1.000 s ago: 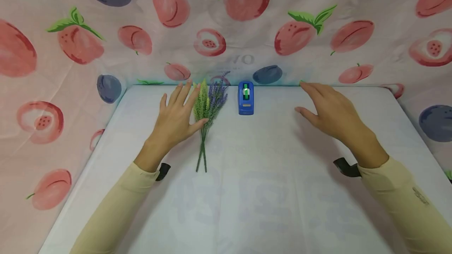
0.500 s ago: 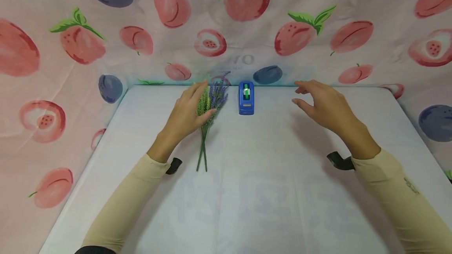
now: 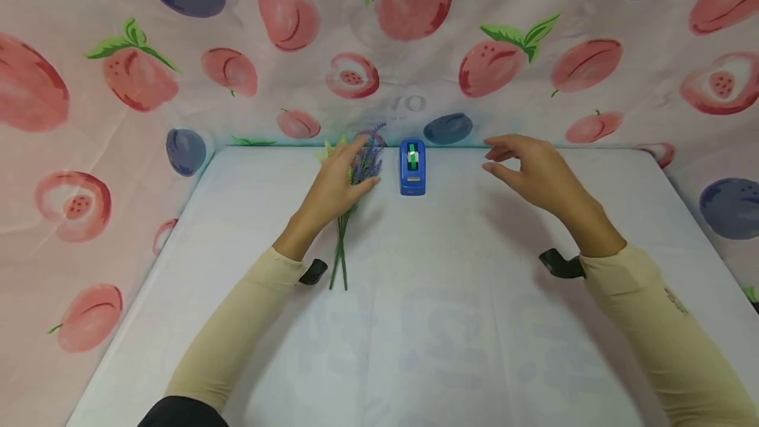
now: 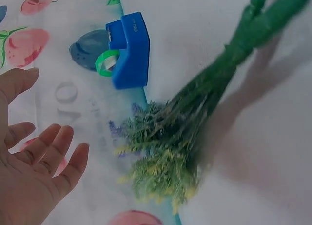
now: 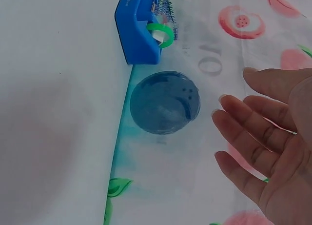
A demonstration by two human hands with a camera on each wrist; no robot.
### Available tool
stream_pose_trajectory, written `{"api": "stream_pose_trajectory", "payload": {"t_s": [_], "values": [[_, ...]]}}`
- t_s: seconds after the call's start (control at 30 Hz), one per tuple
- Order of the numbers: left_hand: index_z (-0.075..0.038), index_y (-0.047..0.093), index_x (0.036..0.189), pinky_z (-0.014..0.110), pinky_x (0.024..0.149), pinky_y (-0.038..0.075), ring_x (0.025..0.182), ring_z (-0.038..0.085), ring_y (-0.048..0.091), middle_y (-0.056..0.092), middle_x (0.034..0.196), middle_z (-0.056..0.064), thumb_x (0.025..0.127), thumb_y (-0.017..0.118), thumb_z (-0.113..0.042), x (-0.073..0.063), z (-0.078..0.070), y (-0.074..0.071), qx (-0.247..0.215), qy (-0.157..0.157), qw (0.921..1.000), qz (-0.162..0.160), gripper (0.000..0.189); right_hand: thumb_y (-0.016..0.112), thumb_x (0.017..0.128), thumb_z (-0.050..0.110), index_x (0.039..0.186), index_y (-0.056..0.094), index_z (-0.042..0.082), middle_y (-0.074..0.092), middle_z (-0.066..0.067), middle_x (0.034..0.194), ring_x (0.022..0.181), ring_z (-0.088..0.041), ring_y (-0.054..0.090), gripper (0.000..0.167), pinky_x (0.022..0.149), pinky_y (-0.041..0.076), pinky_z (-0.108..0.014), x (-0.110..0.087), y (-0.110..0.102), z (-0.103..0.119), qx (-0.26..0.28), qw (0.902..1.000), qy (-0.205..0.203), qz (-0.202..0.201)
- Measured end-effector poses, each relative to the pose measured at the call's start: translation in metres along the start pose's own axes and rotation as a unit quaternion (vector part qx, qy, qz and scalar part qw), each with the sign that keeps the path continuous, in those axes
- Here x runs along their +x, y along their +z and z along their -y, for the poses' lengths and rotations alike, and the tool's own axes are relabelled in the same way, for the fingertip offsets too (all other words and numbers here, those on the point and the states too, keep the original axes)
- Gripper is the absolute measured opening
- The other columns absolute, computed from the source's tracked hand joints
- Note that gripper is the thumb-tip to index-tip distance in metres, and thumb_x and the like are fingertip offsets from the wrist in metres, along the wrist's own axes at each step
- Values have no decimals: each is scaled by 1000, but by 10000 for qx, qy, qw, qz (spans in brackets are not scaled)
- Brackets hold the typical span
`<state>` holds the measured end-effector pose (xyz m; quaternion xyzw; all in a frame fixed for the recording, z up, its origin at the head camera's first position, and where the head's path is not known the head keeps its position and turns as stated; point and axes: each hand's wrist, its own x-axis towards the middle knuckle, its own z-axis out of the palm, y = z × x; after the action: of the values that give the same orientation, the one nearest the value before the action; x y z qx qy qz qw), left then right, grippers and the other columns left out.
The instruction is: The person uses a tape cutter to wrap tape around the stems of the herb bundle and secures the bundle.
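My left hand (image 3: 334,188) hovers over the flower heads of a bunch of artificial lavender (image 3: 342,242), hiding part of the yellow-green and purple blooms. In the left wrist view its relaxed, spread fingers (image 4: 71,169) are apart from the bunch (image 4: 165,152), whose green stems cross. A blue tape dispenser (image 3: 412,170) with a green-rimmed roll stands right of the flowers at the table's far edge. My right hand (image 3: 536,173) is raised to the right of the dispenser, holding nothing, its fingers loosely bent in the right wrist view.
The white-covered table (image 3: 427,321) reaches back to a cloth backdrop (image 3: 415,71) printed with peaches and dark plums. Black camera mounts stick out at both wrists, the left one (image 3: 313,272) close to the stem ends.
My left hand has moved right, from beside the flowers to over their heads, its fingers less spread. My right hand has drifted slightly left, fingers bending more. Flowers and dispenser stay put.
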<state>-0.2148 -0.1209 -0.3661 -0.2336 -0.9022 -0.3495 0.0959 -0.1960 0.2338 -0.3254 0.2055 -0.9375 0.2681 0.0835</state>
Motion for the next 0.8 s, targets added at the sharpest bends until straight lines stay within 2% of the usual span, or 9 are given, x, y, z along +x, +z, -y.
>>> {"api": "stream_pose_trajectory", "payload": {"t_s": [0.13, 0.3, 0.53, 0.67, 0.8], "values": [[-5, 42, 154, 46, 94, 52, 113, 34, 59, 58, 130, 18, 92, 78, -19, 6, 2, 7, -251, -98, 9996, 24, 73, 73, 95, 17, 137, 63, 5, 73, -15, 114, 111, -31, 67, 44, 103, 47, -57, 4, 4, -3, 166, 9998, 85, 32], [-7, 42, 154, 46, 95, 54, 111, 33, 64, 57, 130, 21, 91, 77, -15, 13, 4, 16, -755, -270, 9967, 85, 73, 73, 94, 11, 133, 65, 4, 75, -14, 108, 105, -30, 69, 40, 101, 49, -54, 8, 9, -4, 433, 9990, 62, -47], [-13, 42, 155, 40, 90, 55, 104, 26, 65, 59, 125, 16, 93, 75, -13, 24, 11, 32, -1345, -739, 9879, 232, 71, 72, 95, 9, 130, 66, 2, 75, -16, 104, 101, -31, 70, 37, 97, 53, -51, 19, 20, -5, 681, 9976, 114, -82], [-15, 42, 155, 41, 90, 55, 103, 25, 65, 59, 125, 15, 93, 74, -12, 31, 14, 40, -1599, -826, 9833, 280, 70, 73, 95, 11, 130, 66, 2, 75, -16, 105, 100, -31, 71, 36, 93, 55, -50, 24, 26, -5, 779, 9968, 195, -50], [-17, 42, 155, 42, 89, 54, 104, 25, 65, 58, 127, 19, 94, 73, -10, 39, 14, 48, -1774, -881, 9794, 384, 69, 71, 96, 13, 129, 66, 2, 75, -15, 106, 98, -30, 72, 35, 91, 56, -49, 29, 31, -4, 864, 9959, 261, 40]]}}
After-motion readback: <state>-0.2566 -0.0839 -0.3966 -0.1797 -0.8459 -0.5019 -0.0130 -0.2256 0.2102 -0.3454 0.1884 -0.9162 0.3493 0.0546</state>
